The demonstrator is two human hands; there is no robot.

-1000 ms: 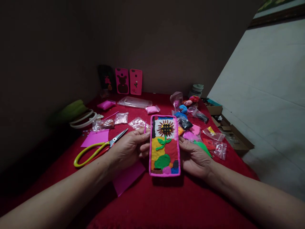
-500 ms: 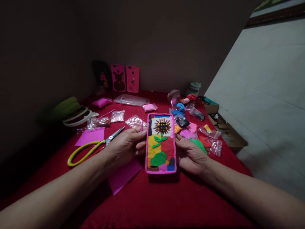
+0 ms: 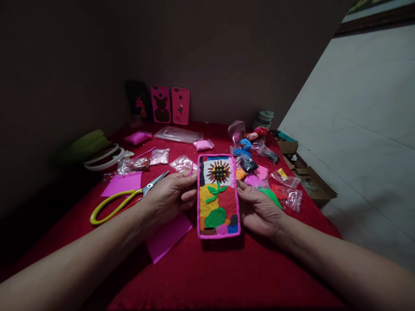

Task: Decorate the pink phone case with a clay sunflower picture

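I hold a pink-rimmed phone case (image 3: pixel 218 196) upright between both hands above the red cloth (image 3: pixel 207 272). Its face is covered in coloured clay patches with a sunflower on a green stem. My left hand (image 3: pixel 167 196) grips its left edge and also pinches a thin pink stick. On the right edge sits my right hand (image 3: pixel 257 209), fingers behind the case.
Yellow-handled scissors (image 3: pixel 125 201) and pink sheets (image 3: pixel 121 184) lie to the left. Several small bags of coloured clay (image 3: pixel 259 168) lie to the right. Two pink cases (image 3: pixel 170 105) lean on the back wall. A cardboard box (image 3: pixel 311 181) sits at the right edge.
The case and both hands have shifted slightly left in view; the grip on the case is unchanged.
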